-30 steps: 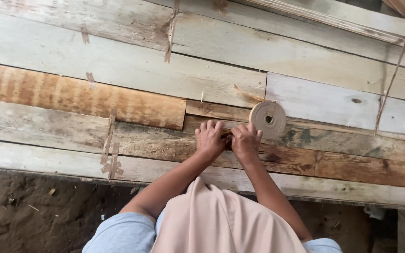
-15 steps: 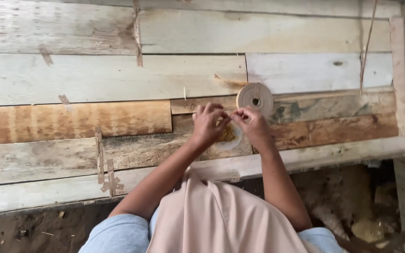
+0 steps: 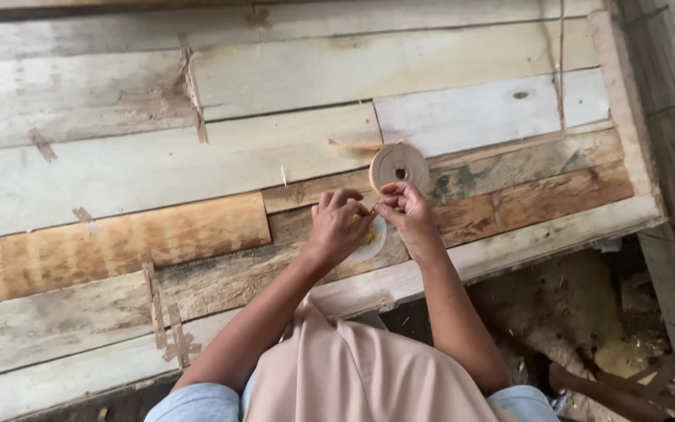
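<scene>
Two hands (image 3: 339, 227), one round spool (image 3: 399, 166), one small dish (image 3: 374, 241)

Weathered plank platform (image 3: 119, 180), dirt ground (image 3: 580, 312) and debris below.

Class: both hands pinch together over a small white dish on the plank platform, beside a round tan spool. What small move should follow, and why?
Probably draw the right hand away from the left hand, since their fingertips meet over the small white dish, with the round tan spool just beyond.

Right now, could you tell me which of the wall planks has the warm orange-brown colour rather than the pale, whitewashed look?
The orange-brown plank, left of the left hand, low on the wall; the planks above it are pale grey-white.
</scene>
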